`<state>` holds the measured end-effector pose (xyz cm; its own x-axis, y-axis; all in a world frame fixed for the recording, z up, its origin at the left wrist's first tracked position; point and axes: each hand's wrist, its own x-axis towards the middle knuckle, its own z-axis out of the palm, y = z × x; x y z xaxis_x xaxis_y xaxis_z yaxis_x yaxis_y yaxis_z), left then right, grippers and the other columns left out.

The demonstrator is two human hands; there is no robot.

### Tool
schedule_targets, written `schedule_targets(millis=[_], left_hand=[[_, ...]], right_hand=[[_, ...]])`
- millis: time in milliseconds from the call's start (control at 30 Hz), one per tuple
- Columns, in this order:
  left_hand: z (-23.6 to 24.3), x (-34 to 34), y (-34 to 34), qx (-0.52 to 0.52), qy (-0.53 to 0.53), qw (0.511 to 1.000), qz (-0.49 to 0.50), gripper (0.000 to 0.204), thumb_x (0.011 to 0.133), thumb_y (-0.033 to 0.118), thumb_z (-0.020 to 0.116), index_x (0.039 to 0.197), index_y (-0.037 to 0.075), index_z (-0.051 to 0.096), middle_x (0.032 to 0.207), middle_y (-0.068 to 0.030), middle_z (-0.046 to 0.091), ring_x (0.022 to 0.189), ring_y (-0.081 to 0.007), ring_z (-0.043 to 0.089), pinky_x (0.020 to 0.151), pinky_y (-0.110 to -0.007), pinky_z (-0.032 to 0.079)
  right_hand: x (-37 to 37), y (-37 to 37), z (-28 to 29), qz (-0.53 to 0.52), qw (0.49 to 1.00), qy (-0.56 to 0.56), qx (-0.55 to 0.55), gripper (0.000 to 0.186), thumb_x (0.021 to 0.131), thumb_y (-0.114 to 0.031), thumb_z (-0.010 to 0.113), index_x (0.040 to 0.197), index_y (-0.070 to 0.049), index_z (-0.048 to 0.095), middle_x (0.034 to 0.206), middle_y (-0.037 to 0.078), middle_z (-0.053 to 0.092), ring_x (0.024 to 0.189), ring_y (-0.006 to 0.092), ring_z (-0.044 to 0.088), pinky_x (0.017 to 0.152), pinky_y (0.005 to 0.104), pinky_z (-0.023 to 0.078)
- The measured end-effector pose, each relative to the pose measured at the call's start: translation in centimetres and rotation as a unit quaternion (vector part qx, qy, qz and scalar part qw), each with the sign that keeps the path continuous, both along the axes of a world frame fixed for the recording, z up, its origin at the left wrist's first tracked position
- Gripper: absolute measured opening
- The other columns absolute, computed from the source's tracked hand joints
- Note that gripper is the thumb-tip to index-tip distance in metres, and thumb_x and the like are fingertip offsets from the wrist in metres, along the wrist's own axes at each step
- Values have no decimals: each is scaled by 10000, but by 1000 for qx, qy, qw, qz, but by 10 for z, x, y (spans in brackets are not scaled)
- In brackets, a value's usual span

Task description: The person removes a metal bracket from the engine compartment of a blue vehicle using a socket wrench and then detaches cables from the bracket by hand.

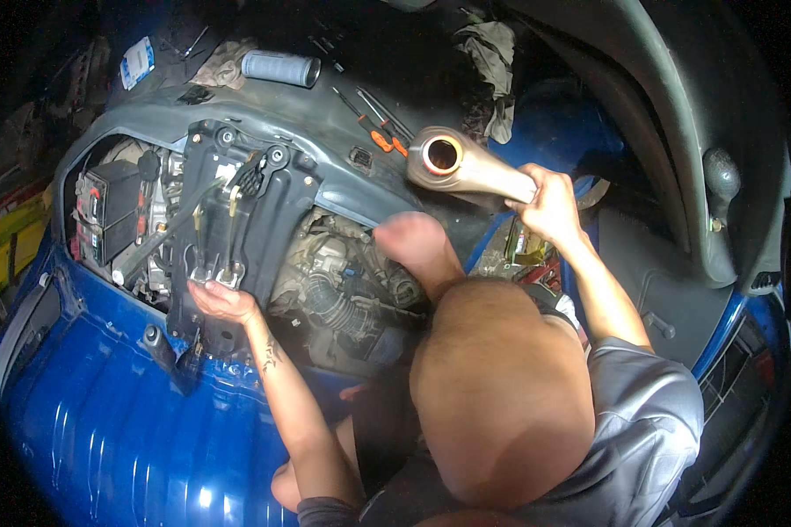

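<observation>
Bare knee (501,386) | right hand (549,206) raised, grasping silvery object (483,176) | left hand (224,303) outstretched by bracket (227,276) (grip: can't tell)

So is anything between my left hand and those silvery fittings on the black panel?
Nothing visible: your left hand is at the lower end of the silvery fittings on the black panel; whether it touches them, I can't tell.

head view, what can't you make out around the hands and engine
In the head view:
Inside the metallic part: dark past its round opening.
Far side of the right hand's grip: hidden behind that part.
Left hand: too small to tell whether it grips the silvery bracket.
Some of the engine: covered by the bent leg.
Yellow thing: cut off by the dark rim.
</observation>
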<state>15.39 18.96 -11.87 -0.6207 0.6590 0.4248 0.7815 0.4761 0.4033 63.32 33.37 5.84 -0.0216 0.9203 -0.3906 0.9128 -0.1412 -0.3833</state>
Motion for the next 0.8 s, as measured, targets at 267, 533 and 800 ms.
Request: schedule_targets(millis=[267, 533, 800], left_hand=[[2, 5, -2, 3, -23, 1000, -1, 459, 961, 283, 453, 1239, -77, 515, 1254, -264, 529, 1161, -403, 493, 997, -474, 357], [13, 5, 9, 4, -19, 1000, -3, 493, 916, 293, 442, 1259, -56, 503, 1269, -234, 524, 1190, -397, 470, 1015, -474, 314], [47, 10, 37, 6, -185, 980, 69, 516, 911, 392, 472, 1179, -42, 551, 1223, -166, 566, 1221, -359, 425, 1044, -466, 259]], right_hand=[[-15, 20, -9, -138, 988, 35, 50, 415, 660, -168, 817, 994, 18, 653, 866, 188, 692, 794, 230, 684, 732, 328, 513], [-14, 47, -62, -42, 996, -5, 77, 550, 721, -238, 761, 1141, 46, 548, 1006, 272, 635, 962, 409, 622, 822, 433, 487], [-122, 64, -21, 135, 911, 205, 332, 377, 787, -77, 686, 1135, 16, 574, 1028, 144, 625, 931, 249, 604, 857, 345, 470]])
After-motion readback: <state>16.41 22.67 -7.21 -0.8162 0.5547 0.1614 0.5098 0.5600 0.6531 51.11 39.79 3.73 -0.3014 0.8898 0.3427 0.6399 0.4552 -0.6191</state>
